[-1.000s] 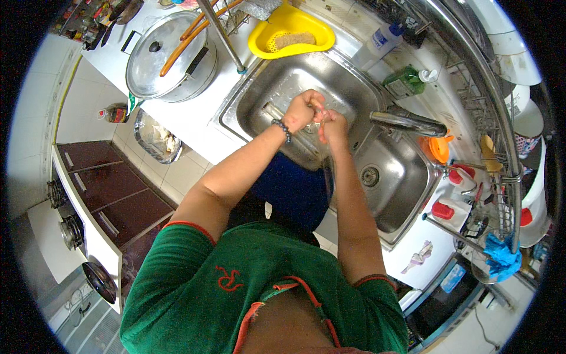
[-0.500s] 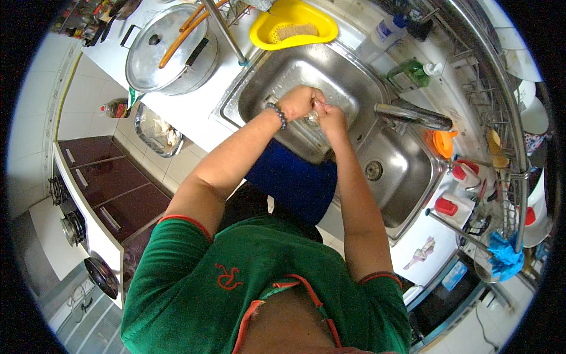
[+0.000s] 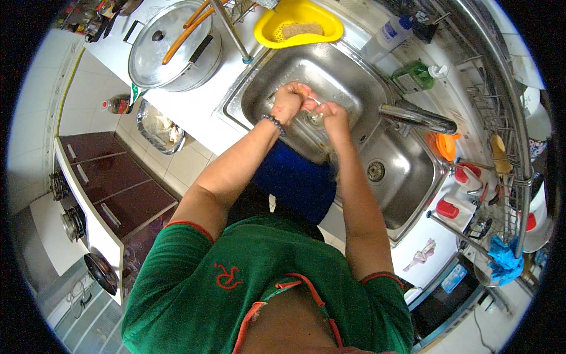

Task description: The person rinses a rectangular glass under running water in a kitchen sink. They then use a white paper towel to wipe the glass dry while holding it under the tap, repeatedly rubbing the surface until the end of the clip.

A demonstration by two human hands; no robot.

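Over the left basin of the steel sink (image 3: 265, 72), my two hands meet close together. My left hand (image 3: 288, 101), with a dark bead bracelet on its wrist, has its fingers closed around something small. Pinkish colour shows at its fingertips, but I cannot tell its kind. My right hand (image 3: 335, 118) pinches with thumb and finger at a thin whitish strip (image 3: 317, 101) that runs between the two hands. Below them sits the basin's drain, partly hidden by my hands.
At the far left of the counter stands a large lidded pot (image 3: 171, 50) with wooden sticks (image 3: 183, 36) across its lid. A yellow strainer (image 3: 268, 29) holds a brown block. A faucet (image 3: 417, 116), green soap bottle (image 3: 413, 76) and wire rack (image 3: 519, 141) border the right.
My left hand has turned and drawn back a little to the left, so the fingers of the two hands are farther apart. The thin whitish strip now shows between them.
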